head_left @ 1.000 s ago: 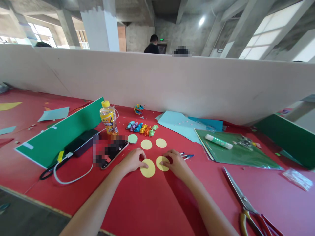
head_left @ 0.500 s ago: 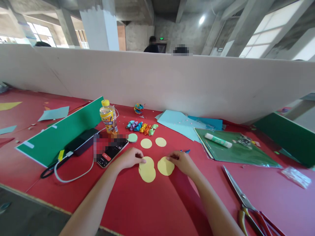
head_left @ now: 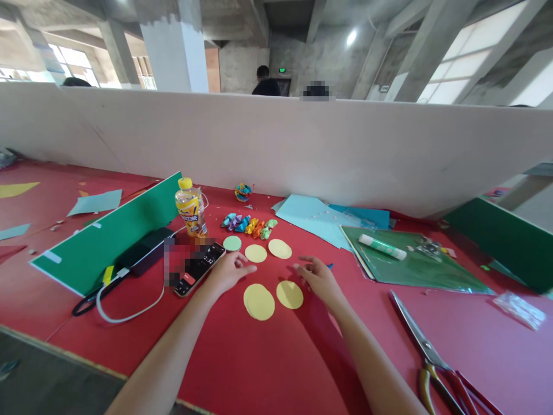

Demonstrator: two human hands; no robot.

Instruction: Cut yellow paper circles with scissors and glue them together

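My left hand (head_left: 233, 271) hovers open beside the phone (head_left: 199, 270), fingers apart and holding nothing. On the other side, my right hand (head_left: 315, 275) is open too, above the red table. Between and below them lie overlapping yellow paper circles (head_left: 260, 302) and, to their right, another yellow circle (head_left: 290, 295). Farther back are a single yellow circle (head_left: 256, 253), an overlapping yellow pair (head_left: 280, 249) and a green circle (head_left: 232, 243). A row of folded coloured paper pieces (head_left: 250, 225) sits behind these.
A drink bottle (head_left: 190, 210) and green board (head_left: 116, 230) stand left. Blue paper (head_left: 313, 216), a glue stick (head_left: 382, 246) on a green packet (head_left: 415, 268), and large scissors (head_left: 425, 346) lie right. A white partition (head_left: 276, 150) runs behind.
Both hands have let go of the yellow circles and opened. One back circle is now an overlapping pair, and the near right circles now show as one.
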